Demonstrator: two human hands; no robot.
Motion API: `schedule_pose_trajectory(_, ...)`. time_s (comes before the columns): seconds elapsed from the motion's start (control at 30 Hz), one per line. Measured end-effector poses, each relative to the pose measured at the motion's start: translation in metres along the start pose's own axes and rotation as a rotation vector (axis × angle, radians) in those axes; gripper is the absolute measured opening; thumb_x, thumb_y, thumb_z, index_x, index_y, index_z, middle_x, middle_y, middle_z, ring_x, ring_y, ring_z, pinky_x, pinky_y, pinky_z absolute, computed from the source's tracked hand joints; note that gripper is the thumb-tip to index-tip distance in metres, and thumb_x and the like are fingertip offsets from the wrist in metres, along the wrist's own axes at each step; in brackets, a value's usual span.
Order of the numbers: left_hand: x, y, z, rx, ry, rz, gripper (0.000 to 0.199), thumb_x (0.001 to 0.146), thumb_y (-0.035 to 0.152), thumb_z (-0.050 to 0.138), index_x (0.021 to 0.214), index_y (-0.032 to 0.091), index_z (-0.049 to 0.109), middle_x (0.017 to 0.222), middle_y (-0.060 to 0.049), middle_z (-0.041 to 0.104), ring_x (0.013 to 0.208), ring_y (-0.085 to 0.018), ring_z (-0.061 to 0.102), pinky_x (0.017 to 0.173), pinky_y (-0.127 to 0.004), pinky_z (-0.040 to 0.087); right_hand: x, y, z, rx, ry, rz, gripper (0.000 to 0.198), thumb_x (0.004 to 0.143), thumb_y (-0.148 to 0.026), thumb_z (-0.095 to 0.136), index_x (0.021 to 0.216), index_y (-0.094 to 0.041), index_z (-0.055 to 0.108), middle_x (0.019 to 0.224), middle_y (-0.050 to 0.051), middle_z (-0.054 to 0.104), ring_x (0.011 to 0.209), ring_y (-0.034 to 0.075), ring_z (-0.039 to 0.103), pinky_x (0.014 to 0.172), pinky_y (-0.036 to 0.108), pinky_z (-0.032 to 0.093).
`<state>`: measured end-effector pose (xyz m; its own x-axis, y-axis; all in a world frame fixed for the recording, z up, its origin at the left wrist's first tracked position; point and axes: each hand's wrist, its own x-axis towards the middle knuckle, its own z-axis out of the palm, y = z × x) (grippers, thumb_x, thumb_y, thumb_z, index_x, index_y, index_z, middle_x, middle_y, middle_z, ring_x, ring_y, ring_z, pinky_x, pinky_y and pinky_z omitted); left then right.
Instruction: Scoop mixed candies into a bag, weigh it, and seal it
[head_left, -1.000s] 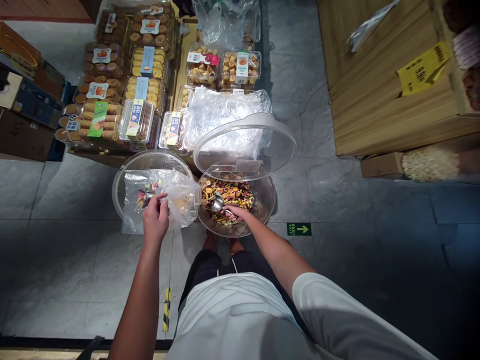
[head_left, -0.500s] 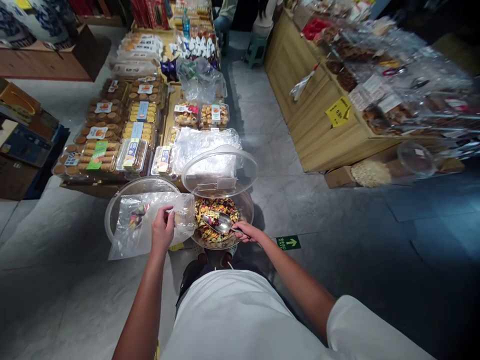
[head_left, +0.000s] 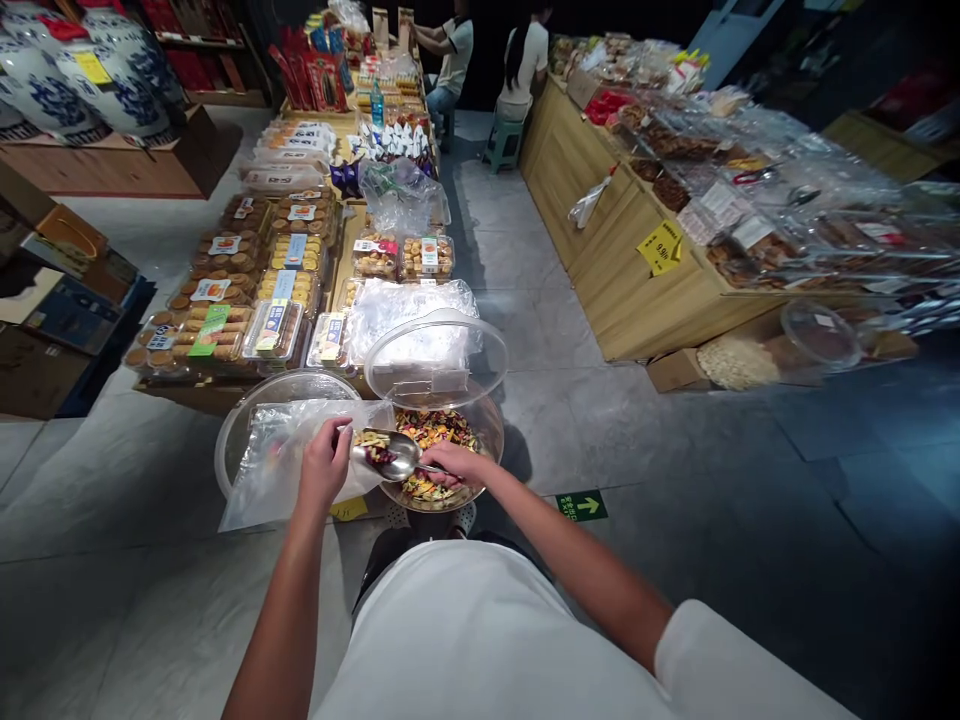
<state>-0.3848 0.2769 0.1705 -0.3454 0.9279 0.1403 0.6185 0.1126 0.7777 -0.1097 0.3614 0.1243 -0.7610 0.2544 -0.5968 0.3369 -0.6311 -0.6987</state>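
My left hand [head_left: 328, 458] is closed on the upper edge of a clear plastic bag [head_left: 264, 490], which hangs in front of a round clear tub [head_left: 229, 425]. In my right hand [head_left: 452, 464] is the handle of a metal scoop [head_left: 403, 456], loaded with colourful dried chips. The scoop's front end is at the bag's right side, close to my left fingers; whether it is inside the mouth I cannot tell. Below the scoop stands a second clear tub [head_left: 491, 440] holding mixed dried chips [head_left: 439, 428]. Its transparent lid [head_left: 442, 360] leans upright at the far rim.
Boxed cookies [head_left: 274, 330] and a heap of clear bags [head_left: 420, 310] cover the display table ahead. A wooden counter [head_left: 600, 270] with packaged snacks stands on the right. Two people sit far back, one on a green stool [head_left: 502, 143]. Cardboard boxes [head_left: 45, 350] are at left.
My right hand has lifted the loaded scoop out of the chips and moved it left to the bag. My left hand still grips the bag. The view has tilted up slightly.
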Motion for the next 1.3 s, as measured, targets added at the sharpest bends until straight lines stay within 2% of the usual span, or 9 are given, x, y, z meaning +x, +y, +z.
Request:
schedule_pose_trajectory(0.23, -0.01, -0.021, -0.019, -0.041, 0.073, -0.055, 0.036, 0.101, 0.05, 0.056, 0.117, 0.022, 0.072, 0.075, -0.001, 0.068, 0.065, -0.019, 0.062, 0.068, -0.031, 0.05, 0.111, -0.054, 0.072, -0.462, 0.151, -0.021, 0.029, 0.104, -0.031, 0.052, 0.08, -0.018, 0.062, 0.053, -0.005, 0.048, 0.042, 0.011, 0.036, 0.041, 0.021, 0.029)
schedule_pose_trajectory(0.47, -0.011, -0.032, -0.027, -0.111, 0.12, -0.12, 0.038, 0.099, 0.05, 0.058, 0.119, 0.021, 0.071, 0.079, 0.0, 0.068, 0.065, -0.017, 0.063, 0.063, -0.028, 0.052, 0.114, -0.058, 0.096, -1.159, 0.472, -0.316, 0.019, 0.096, -0.029, 0.06, 0.089, -0.015, 0.072, 0.092, 0.011, 0.075, 0.084, 0.021, 0.065, 0.066, 0.023, 0.042)
schedule_pose_trajectory(0.6, -0.007, -0.025, -0.023, -0.096, 0.094, -0.104, 0.034, 0.099, 0.048, 0.057, 0.115, 0.022, 0.072, 0.079, -0.001, 0.07, 0.066, -0.018, 0.065, 0.065, -0.029, 0.052, 0.072, -0.047, 0.079, -1.164, 0.539, -0.355, 0.022, 0.097, -0.029, 0.055, 0.09, -0.016, 0.071, 0.091, 0.01, 0.075, 0.08, 0.02, 0.064, 0.063, 0.024, 0.037)
schedule_pose_trajectory(0.73, -0.006, -0.019, -0.018, -0.012, 0.07, -0.068, 0.03, 0.1, 0.045, 0.055, 0.109, 0.023, 0.074, 0.075, 0.0, 0.07, 0.065, -0.019, 0.066, 0.068, -0.03, 0.048, -0.004, -0.024, 0.04, -0.887, 0.455, -0.272, 0.029, 0.094, -0.029, 0.055, 0.067, -0.018, 0.059, 0.061, 0.001, 0.058, 0.056, 0.013, 0.049, 0.052, 0.025, 0.027)
schedule_pose_trajectory(0.93, -0.009, -0.028, -0.01, 0.064, 0.092, -0.094, 0.03, 0.099, 0.044, 0.054, 0.111, 0.024, 0.073, 0.073, 0.0, 0.068, 0.065, -0.02, 0.064, 0.067, -0.03, 0.045, -0.081, 0.038, -0.03, -0.47, 0.537, -0.067, 0.009, 0.086, -0.026, 0.06, 0.08, -0.022, 0.055, 0.052, -0.006, 0.05, 0.039, 0.01, 0.036, 0.04, 0.023, 0.023)
schedule_pose_trajectory(1.03, -0.011, -0.036, -0.006, 0.087, 0.108, -0.121, 0.029, 0.099, 0.043, 0.055, 0.111, 0.024, 0.073, 0.076, -0.001, 0.07, 0.068, -0.02, 0.065, 0.069, -0.03, 0.047, -0.052, 0.066, -0.052, -0.456, 0.563, 0.029, 0.018, 0.091, -0.026, 0.057, 0.074, -0.021, 0.055, 0.048, -0.004, 0.05, 0.035, 0.011, 0.039, 0.038, 0.023, 0.027)
schedule_pose_trajectory(1.13, -0.013, -0.043, -0.007, 0.123, 0.144, -0.159, 0.028, 0.098, 0.04, 0.055, 0.11, 0.024, 0.074, 0.083, -0.003, 0.073, 0.073, -0.021, 0.067, 0.071, -0.03, 0.048, 0.007, 0.082, -0.065, -0.697, 0.594, 0.19, 0.023, 0.092, -0.023, 0.061, 0.069, -0.019, 0.06, 0.05, 0.002, 0.056, 0.047, 0.016, 0.057, 0.045, 0.023, 0.037)
schedule_pose_trajectory(1.23, -0.015, -0.048, -0.013, 0.153, 0.182, -0.191, 0.029, 0.098, 0.04, 0.055, 0.111, 0.023, 0.074, 0.085, -0.003, 0.073, 0.073, -0.021, 0.066, 0.069, -0.03, 0.049, 0.067, 0.092, -0.071, -0.884, 0.623, 0.314, 0.004, 0.085, -0.017, 0.07, 0.086, -0.015, 0.073, 0.082, 0.015, 0.075, 0.081, 0.027, 0.074, 0.061, 0.025, 0.048)
schedule_pose_trajectory(1.3, -0.015, -0.049, -0.018, 0.169, 0.203, -0.208, 0.029, 0.098, 0.04, 0.055, 0.111, 0.022, 0.074, 0.086, -0.004, 0.072, 0.072, -0.021, 0.066, 0.067, -0.029, 0.049, 0.098, 0.098, -0.074, -0.907, 0.616, 0.351, 0.02, 0.083, -0.017, 0.073, 0.102, -0.013, 0.077, 0.104, 0.021, 0.078, 0.1, 0.034, 0.075, 0.07, 0.028, 0.052)
